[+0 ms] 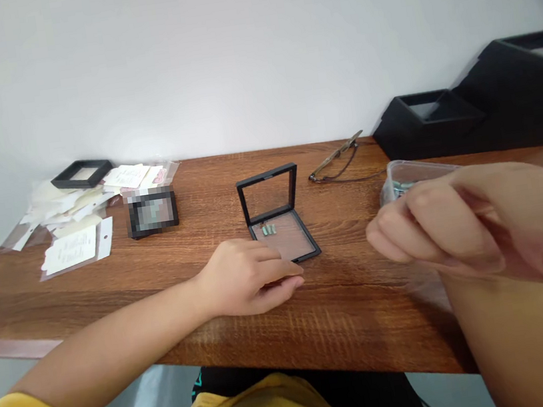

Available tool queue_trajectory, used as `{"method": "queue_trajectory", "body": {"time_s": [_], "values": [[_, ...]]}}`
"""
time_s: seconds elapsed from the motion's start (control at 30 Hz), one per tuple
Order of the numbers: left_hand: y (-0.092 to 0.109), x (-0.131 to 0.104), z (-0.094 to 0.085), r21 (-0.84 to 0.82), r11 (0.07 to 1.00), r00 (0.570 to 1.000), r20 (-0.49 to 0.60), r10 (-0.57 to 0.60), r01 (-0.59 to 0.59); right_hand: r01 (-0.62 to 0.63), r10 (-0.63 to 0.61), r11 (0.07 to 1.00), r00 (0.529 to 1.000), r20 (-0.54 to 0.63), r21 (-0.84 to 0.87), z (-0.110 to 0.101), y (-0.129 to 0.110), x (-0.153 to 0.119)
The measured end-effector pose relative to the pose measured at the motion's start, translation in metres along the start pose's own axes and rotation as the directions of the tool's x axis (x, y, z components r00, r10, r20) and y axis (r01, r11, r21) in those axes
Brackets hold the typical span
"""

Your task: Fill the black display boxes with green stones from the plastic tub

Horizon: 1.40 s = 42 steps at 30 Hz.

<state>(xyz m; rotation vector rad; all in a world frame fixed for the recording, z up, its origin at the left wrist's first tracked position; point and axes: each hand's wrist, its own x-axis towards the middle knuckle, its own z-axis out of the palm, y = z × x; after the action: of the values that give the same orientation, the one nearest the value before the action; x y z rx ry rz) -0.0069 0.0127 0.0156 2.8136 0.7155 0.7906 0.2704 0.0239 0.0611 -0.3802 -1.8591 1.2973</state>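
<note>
A small black display case point(314, 246) stands open on the table, its framed lid tilted up and a clear film across its base. Several small pale-green pieces point(268, 229) lie on the film near the hinge. My left hand point(249, 277) rests palm down at the case's front left edge, covering that corner, its fingers loosely stretched to the right. Raised close to the camera on the right is my right hand point(456, 224), fingers curled in; whatever they hold is hidden. Behind it, partly covered, sits a clear plastic box point(411, 169) with greenish pieces inside.
Folded eyeglasses point(338, 157) lie behind the case. Black boxes point(422, 125) stand at the back right against the wall. To the left are a blurred-out dark case point(152, 212), white cards in clear sleeves point(73, 250) and another black frame point(81, 174).
</note>
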Motion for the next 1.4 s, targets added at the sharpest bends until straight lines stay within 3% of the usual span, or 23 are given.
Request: {"method": "queue_trajectory", "body": {"time_s": [0.1, 0.27, 0.37, 0.47, 0.53, 0.6, 0.73, 0.87, 1.03, 1.23, 1.4], "values": [[-0.001, 0.000, 0.001, -0.003, 1.000, 1.000, 0.002, 0.002, -0.002, 0.000, -0.010, 0.967, 0.999, 0.039, 0.253, 0.008, -0.006, 0.006], [-0.001, -0.001, 0.002, 0.023, 0.999, 0.999, 0.010, 0.045, -0.045, -0.031, 0.020, 0.971, 0.999, 0.046, 0.238, 0.010, -0.009, 0.011], [-0.001, -0.001, 0.002, 0.050, 0.996, 0.998, 0.013, 0.068, -0.069, -0.023, 0.017, 0.987, 0.999, 0.043, 0.157, 0.011, -0.005, 0.016], [0.001, -0.001, 0.000, 0.092, 0.996, 0.999, -0.045, 0.017, -0.012, -0.049, 0.050, 0.991, 0.999, 0.005, -0.122, 0.014, 0.010, 0.024], [0.002, -0.001, -0.001, 0.102, 0.993, 0.995, -0.088, -0.046, 0.055, -0.120, 0.102, 0.922, 0.992, -0.068, -0.369, 0.017, 0.025, 0.031], [0.003, -0.002, -0.002, 0.089, 0.991, 0.990, -0.102, -0.095, 0.104, -0.188, 0.142, 0.845, 0.982, -0.127, -0.500, 0.020, 0.041, 0.036], [0.004, -0.002, -0.003, 0.030, 0.974, 0.964, -0.150, -0.219, 0.226, -0.221, 0.202, 0.837, 0.975, -0.092, -0.500, 0.026, 0.060, 0.040], [-0.001, -0.001, -0.003, -0.004, 0.943, 0.917, -0.235, -0.324, 0.332, -0.243, 0.247, 0.899, 0.968, -0.034, -0.366, 0.031, 0.057, 0.039], [-0.008, 0.000, -0.003, -0.100, 0.975, 0.936, -0.273, -0.220, 0.200, -0.299, 0.293, 0.926, 0.954, -0.062, -0.229, 0.030, 0.053, 0.038], [-0.013, 0.001, -0.001, -0.163, 0.986, 0.900, -0.427, -0.093, 0.025, -0.315, 0.304, 0.934, 0.948, -0.089, -0.168, 0.032, 0.058, 0.038], [-0.015, 0.001, -0.004, -0.079, 0.997, 0.908, -0.418, -0.045, 0.012, -0.384, 0.353, 0.895, 0.921, -0.165, -0.226, 0.037, 0.060, 0.038]]}}
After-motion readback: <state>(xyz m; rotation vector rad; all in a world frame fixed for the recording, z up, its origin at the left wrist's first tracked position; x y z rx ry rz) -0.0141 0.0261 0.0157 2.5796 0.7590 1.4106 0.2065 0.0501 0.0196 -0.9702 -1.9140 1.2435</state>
